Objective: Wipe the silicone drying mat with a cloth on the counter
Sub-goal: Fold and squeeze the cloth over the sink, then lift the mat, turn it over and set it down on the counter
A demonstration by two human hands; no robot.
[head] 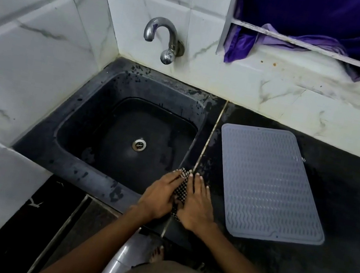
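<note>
Found no readable text, label, brand, number or sign anywhere in view.

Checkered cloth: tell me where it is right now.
In the head view, the checkered cloth is pressed between the left hand and right hand on the sink's right rim, left of the grey drying mat.
</note>
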